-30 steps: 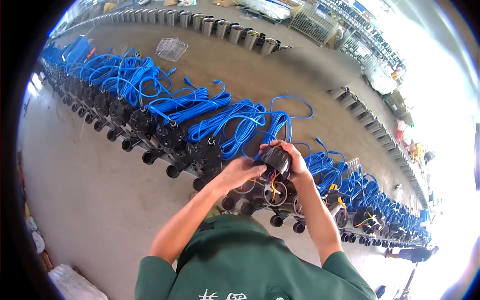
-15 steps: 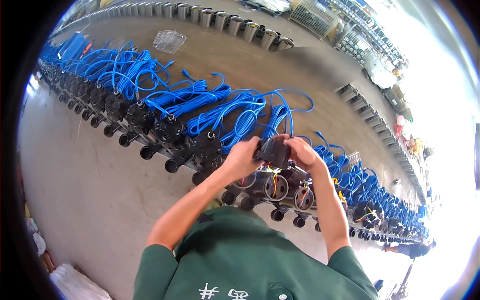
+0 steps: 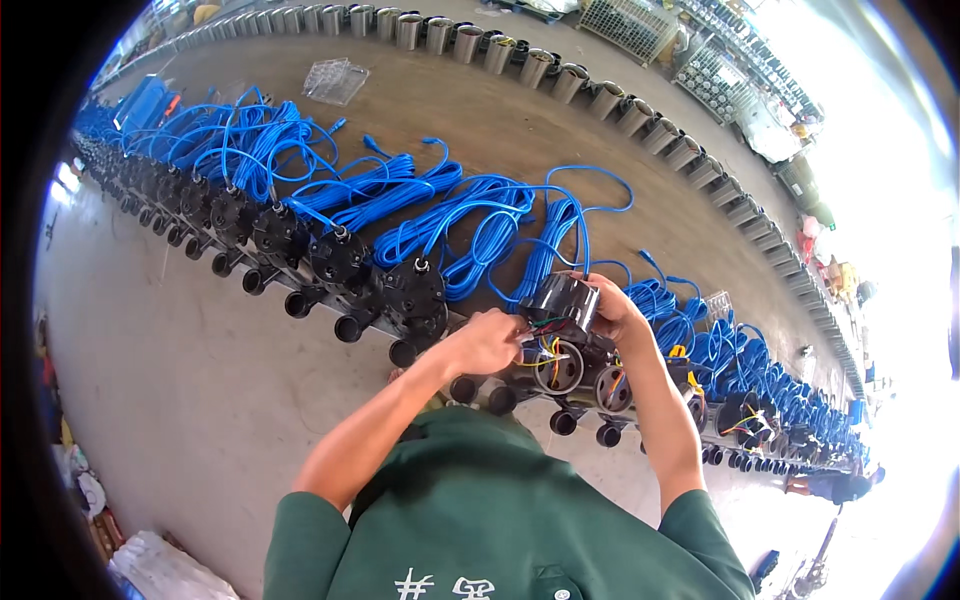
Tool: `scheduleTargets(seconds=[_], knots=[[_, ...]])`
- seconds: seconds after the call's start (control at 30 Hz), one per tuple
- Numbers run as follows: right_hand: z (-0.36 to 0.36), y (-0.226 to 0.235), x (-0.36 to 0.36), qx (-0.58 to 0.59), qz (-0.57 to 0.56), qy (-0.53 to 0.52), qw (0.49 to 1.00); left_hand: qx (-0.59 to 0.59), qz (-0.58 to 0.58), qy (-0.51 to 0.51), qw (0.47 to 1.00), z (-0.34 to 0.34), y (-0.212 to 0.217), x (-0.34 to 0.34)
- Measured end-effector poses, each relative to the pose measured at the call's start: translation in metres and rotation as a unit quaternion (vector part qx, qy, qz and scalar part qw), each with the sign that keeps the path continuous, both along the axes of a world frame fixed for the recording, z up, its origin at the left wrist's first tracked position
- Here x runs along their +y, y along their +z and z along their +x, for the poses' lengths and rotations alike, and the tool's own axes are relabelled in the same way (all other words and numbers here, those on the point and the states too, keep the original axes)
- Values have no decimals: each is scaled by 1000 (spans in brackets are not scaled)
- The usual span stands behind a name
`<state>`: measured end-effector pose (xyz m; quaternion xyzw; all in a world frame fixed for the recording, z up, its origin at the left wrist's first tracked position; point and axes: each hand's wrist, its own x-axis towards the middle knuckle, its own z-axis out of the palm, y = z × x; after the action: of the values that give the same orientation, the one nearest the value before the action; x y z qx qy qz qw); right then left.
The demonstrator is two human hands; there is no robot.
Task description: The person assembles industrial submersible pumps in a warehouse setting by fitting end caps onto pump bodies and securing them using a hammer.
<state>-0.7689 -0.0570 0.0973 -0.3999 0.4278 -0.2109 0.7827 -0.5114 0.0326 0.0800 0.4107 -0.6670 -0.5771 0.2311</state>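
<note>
1. Black cap [image 3: 562,297] sits in mid-view, lifted over the row, tilted so that its open underside faces the wearer; loose coloured wires [image 3: 546,325] come out from under it.
2. Right hand [image 3: 612,308] grips the cap from its right side, fingers wrapped over the top and rear edge; where the thumb lies I cannot tell.
3. Left hand [image 3: 487,342] is closed beside the cap's lower left edge, fingertips drawn together and pinching at the coloured wires; which strand they hold is too small to tell.
4. Blue cable [image 3: 585,235] rises from the top of the cap and loops back toward a coil behind it.
5. Just below the cap, an open round housing [image 3: 557,368] shows its pale rim, with yellow wires at its mouth; a second open housing [image 3: 613,388] stands just to its right.
6. On the left, closed black units [image 3: 412,300] run in a curving line, with black pipe stubs [image 3: 352,327] pointing toward the wearer.
7. Blue cable coils [image 3: 490,230] lie behind the row.
8. Farther off stand metal cylinders [image 3: 536,66] in a long row, with clear plastic trays [image 3: 337,82] lying nearer.
</note>
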Motion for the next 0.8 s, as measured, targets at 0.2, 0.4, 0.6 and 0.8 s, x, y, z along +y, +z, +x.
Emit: scheduleTargets(seconds=[0.2,0.4,0.6,0.8], knots=[[10,-5,13,-157,8,7,988,-37,9,-65,997,10,39,13],[32,-1,23,-193,34,-16,980,1,83,-3,997,15,14,23],[41,6,25,-217,23,35,975,-104,-17,-99,989,39,22,21],[55,11,30,-185,2,59,981,-343,-43,-20,938,34,52,39]])
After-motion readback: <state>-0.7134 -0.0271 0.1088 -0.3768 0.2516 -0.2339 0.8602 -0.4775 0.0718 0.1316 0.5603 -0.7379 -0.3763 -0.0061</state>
